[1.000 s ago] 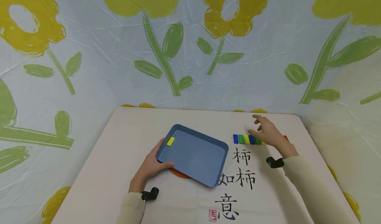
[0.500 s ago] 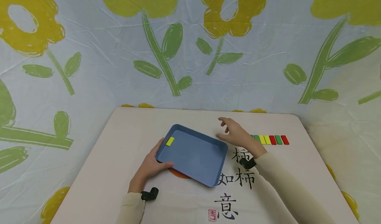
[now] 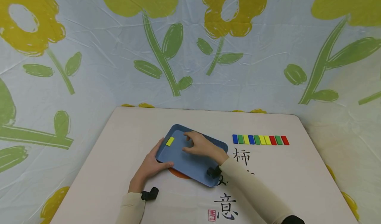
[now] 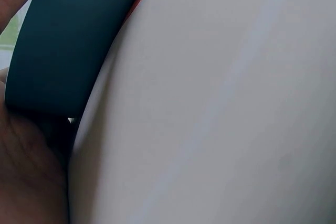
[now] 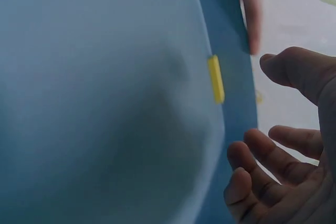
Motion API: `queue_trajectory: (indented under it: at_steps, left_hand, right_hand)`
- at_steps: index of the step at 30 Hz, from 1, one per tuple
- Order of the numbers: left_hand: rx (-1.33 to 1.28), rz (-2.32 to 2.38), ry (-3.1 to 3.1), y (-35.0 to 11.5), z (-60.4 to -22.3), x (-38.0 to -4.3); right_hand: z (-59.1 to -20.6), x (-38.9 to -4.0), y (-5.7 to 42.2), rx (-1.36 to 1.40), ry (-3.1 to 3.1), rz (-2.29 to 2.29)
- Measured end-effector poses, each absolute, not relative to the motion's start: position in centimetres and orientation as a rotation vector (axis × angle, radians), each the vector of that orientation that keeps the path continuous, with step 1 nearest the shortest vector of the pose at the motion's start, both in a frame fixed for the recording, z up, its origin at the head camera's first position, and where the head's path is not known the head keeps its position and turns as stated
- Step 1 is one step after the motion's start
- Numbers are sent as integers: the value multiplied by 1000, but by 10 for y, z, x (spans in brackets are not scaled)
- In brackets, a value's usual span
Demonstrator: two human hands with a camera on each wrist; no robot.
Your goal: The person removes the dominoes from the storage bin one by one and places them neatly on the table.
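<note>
A blue rectangular tray [image 3: 184, 163] lies at a slant on the table. My left hand [image 3: 150, 163] grips its left corner, thumb over the near rim; the left wrist view shows the tray's outer wall [image 4: 68, 45] against that palm. One small yellow tile [image 3: 170, 141] lies inside by the left wall. Above the tray hovers my right hand [image 3: 202, 146], fingers loosely bent and thumb apart. In the right wrist view nothing is between the right hand's [image 5: 294, 182] thumb and fingers, and the yellow tile [image 5: 216, 80] shows beyond.
A row of several blue, green, yellow and red tiles [image 3: 260, 140] runs across the table right of the tray. Black brush characters [image 3: 226, 207] and a red seal mark are printed on the pale tablecloth [image 3: 119, 134]. A flower-patterned cloth [image 3: 253, 75] hangs behind.
My right hand has moved left from over the tile row to above the tray, uncovering the whole row. The left hand, tray and yellow tile inside have stayed put.
</note>
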State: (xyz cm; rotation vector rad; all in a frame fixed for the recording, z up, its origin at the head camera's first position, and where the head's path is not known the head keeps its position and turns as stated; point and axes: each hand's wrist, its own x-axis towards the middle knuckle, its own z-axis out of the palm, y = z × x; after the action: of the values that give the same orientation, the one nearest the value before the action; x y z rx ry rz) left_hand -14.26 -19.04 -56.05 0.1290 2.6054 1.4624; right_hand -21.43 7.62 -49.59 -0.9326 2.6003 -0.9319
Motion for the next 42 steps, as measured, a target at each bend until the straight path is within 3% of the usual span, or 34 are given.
queue_trajectory:
  at_steps: [18,42]
  left_hand:
    - [144,1479,2599,-193,-560,-143]
    - [155,1494,2598,-191,-562,-144]
  right_hand:
    - [-526,-225,26,-901,2769,-741]
    - [-536,-238,11,-779,2762,-798]
